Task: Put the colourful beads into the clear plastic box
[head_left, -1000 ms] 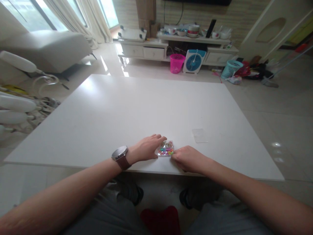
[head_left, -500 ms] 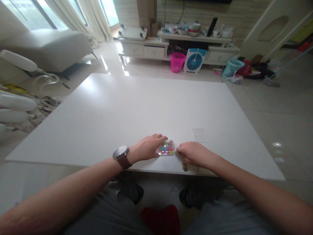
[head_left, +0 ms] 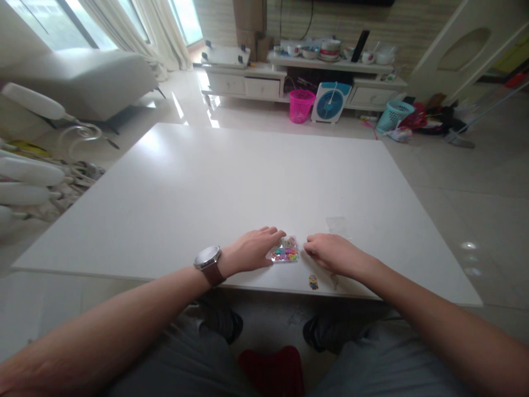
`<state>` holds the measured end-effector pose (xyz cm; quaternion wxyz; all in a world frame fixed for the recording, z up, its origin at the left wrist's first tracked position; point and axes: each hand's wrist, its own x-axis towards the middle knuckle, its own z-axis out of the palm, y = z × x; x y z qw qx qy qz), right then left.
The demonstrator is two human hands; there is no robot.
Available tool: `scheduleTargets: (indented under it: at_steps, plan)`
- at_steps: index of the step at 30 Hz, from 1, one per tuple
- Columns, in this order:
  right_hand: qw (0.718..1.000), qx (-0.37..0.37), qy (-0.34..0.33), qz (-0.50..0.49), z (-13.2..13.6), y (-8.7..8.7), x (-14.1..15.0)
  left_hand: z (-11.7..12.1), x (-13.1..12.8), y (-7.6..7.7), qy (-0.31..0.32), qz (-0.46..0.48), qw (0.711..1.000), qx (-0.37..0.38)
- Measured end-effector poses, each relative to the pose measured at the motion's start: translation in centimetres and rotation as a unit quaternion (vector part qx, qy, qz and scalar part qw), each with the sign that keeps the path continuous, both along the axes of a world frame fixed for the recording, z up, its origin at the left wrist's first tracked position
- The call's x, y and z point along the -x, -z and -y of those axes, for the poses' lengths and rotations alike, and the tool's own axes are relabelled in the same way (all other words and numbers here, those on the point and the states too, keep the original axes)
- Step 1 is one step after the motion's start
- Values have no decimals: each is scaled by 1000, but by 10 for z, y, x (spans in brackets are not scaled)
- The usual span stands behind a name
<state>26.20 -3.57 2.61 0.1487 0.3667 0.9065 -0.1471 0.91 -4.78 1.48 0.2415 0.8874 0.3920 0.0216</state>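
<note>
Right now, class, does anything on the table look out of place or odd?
Nothing is spilled or broken. The bead box sits between both hands. One small yellow sticker lies loose at the table's near edge.

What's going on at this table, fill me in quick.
A seated person has both hands on a white table. The left hand, with a watch on its wrist, rests against the left side of a small clear box of coloured beads. The right hand lies flat on the table just right of the box, apparently not touching it. A small yellow sticker lies near the table's front edge, and a clear lid-like piece lies beyond the right hand.
</note>
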Motion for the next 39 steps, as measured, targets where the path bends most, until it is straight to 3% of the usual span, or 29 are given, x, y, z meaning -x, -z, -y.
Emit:
scheduleTargets:
  at_steps: [4,8,15,23,29,39]
  plan:
    - [999,24,14,-43,0,-5,-2,0,-1,-2,-2,0,1000,1]
    - [987,31,25,-158,6,-10,7,0,-2,-1,2,11,1000,-3]
    - [961,16,35,-275,17,3,32,0,-3,2,18,29,999,-1]
    - [975,14,37,-216,6,-4,18,0,-2,4,15,26,1000,2]
    - [979,73,-32,-189,6,-1,10,-1,-3,1,19,26,999,6]
    - [986,30,-21,-161,5,-4,12,1,-3,-1,16,18,1000,7]
